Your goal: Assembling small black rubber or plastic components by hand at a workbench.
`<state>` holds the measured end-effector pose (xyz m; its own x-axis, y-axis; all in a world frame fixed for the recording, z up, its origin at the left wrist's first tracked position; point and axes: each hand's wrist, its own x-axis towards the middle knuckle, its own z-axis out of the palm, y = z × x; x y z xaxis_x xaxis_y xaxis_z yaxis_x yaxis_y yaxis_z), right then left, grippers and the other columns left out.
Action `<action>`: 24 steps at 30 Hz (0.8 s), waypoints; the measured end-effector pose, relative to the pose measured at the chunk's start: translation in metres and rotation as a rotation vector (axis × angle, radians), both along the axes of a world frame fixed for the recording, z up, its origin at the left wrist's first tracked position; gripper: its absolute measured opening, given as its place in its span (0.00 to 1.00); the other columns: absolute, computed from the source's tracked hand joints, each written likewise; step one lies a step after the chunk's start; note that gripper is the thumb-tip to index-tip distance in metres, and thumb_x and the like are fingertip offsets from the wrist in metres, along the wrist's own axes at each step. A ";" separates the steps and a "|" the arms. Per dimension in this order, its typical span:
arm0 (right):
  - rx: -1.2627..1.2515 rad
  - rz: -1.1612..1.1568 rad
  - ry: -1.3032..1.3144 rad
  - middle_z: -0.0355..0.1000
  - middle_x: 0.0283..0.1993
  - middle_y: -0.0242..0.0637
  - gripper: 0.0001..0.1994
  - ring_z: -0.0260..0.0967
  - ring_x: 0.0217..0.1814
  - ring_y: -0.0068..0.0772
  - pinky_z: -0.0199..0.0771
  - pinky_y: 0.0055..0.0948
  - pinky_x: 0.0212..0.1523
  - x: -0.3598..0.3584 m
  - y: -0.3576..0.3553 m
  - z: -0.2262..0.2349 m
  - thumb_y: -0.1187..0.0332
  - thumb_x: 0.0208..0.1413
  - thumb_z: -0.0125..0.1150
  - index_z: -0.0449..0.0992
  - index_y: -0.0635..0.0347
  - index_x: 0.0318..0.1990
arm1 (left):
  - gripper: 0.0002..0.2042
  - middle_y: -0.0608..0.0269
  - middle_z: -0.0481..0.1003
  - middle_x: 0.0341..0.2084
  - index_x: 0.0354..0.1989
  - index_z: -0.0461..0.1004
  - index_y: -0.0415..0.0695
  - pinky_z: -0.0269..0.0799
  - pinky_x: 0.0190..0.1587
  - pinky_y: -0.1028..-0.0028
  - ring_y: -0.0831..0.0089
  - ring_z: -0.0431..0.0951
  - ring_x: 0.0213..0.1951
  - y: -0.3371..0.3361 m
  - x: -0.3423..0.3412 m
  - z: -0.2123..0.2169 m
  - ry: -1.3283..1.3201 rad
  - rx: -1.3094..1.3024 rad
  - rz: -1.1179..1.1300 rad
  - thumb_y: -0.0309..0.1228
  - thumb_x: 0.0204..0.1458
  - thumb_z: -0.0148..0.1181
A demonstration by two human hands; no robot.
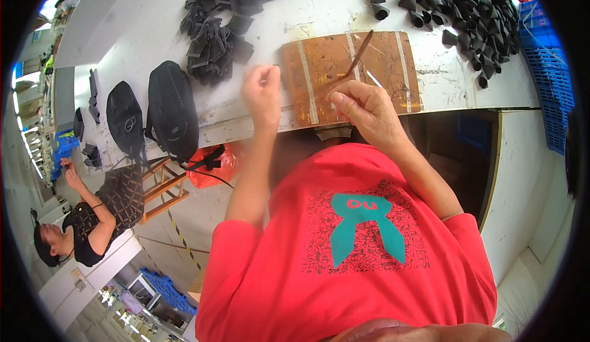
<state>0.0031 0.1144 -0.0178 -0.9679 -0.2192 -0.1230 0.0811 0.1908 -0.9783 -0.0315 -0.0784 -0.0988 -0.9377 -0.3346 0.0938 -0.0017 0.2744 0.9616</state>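
Right hand (367, 110) pinches brush (358, 54) by its lower end; handle angles up-right over board (393, 65) on bench (153, 16). Left hand (263, 90) clenched, just left of board, contents unclear.

A thin brown brush (358, 54), held in the right grip (362, 105), slants over a stained wooden board (326, 71).

Two black bags (172, 108) at nine o'clock, one brown board (319, 74) at twelve, one brush (358, 54), two heaps of black pieces (458, 7).
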 end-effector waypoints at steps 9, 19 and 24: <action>-0.186 -0.235 0.093 0.68 0.22 0.33 0.06 0.64 0.22 0.18 0.63 0.20 0.21 -0.001 -0.006 0.013 0.75 0.42 0.62 0.74 0.66 0.29 | 0.01 0.68 0.64 0.28 0.26 0.69 0.37 0.59 0.34 0.84 0.84 0.62 0.31 0.068 0.033 0.080 0.119 0.514 -0.254 0.21 0.46 0.53; 0.310 -0.262 0.737 0.64 0.21 0.36 0.05 0.64 0.21 0.34 0.66 0.28 0.20 -0.002 0.000 0.025 0.79 0.38 0.58 0.72 0.63 0.26 | 0.05 0.66 0.71 0.26 0.32 0.70 0.34 0.63 0.31 0.84 0.84 0.67 0.26 0.072 0.047 0.089 0.070 0.606 -0.240 0.24 0.50 0.52; 0.411 -0.263 0.937 0.63 0.24 0.35 0.10 0.65 0.24 0.34 0.67 0.28 0.21 -0.001 -0.002 0.022 0.78 0.32 0.59 0.69 0.62 0.27 | 0.05 0.68 0.72 0.24 0.33 0.70 0.36 0.66 0.27 0.85 0.85 0.69 0.26 0.079 0.046 0.098 0.044 0.452 -0.231 0.22 0.48 0.56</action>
<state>0.0019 0.1124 0.0039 -0.7257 -0.0999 0.6807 -0.5860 0.6081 -0.5355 0.0148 0.0005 -0.0011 -0.9905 -0.1348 0.0286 0.0530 -0.1807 0.9821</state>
